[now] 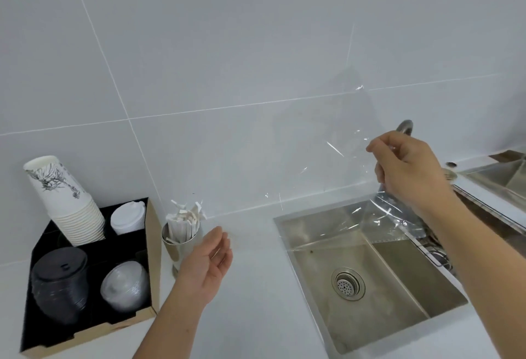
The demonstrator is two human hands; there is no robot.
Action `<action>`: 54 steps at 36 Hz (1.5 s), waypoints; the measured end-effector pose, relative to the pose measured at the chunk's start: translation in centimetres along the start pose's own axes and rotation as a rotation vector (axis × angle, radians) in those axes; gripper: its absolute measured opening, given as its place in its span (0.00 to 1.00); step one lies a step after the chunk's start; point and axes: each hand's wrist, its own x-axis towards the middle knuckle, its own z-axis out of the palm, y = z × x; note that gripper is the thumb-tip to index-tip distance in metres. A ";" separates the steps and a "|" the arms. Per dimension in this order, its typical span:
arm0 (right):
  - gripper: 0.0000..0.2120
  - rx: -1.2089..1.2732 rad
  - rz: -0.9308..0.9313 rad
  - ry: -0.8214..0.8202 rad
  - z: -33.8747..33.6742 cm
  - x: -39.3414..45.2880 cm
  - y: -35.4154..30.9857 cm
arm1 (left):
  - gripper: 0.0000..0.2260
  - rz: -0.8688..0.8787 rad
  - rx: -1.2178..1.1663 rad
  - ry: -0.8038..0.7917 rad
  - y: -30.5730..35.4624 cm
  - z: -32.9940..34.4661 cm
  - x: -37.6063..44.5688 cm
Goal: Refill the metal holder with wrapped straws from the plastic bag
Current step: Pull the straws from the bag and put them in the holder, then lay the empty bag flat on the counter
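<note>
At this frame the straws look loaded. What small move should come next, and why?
Probably put the plastic bag aside. It looks empty, held up above the sink by the right hand, while the metal holder already stands packed with wrapped straws. The left hand is open beside the holder, holding nothing.

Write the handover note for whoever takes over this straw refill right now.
Left hand: open, palm up, holds nothing, beside the metal holder.
Right hand: pinches the clear plastic bag, raised above the sink; the bag looks empty.
Holder stands on the counter, next to the cup organizer, packed with wrapped straws.
Done: the straws look to be in the holder.
Left: probably only to put the bag away and straighten the straws.
</note>
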 end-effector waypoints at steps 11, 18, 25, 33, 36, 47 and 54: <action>0.20 -0.090 0.260 0.028 0.2 -5.7 9.1 | 0.03 -0.053 0.281 0.058 -3.2 -5.3 -1.8; 0.22 -0.062 0.433 -0.074 1.4 -9.6 12.6 | 0.06 -0.166 0.407 0.047 -3.4 -8.7 -2.8; 0.22 -0.065 0.525 -0.142 3.1 -13.0 14.9 | 0.10 -0.285 0.535 0.060 -3.1 -10.3 -2.3; 0.20 -0.058 0.578 -0.194 5.1 -16.2 15.4 | 0.04 -0.348 0.641 0.070 -4.1 -13.5 -2.1; 0.12 -0.030 0.595 -0.220 6.0 -17.1 15.2 | 0.02 -0.351 0.616 0.092 -4.0 -15.5 -3.2; 0.16 -0.022 0.645 -0.435 11.7 -20.3 14.4 | 0.03 -0.324 0.595 0.264 -2.1 -23.8 -8.0; 0.10 0.023 0.706 -0.479 15.4 -22.4 13.6 | 0.03 -0.332 0.573 0.343 -1.9 -28.1 -10.7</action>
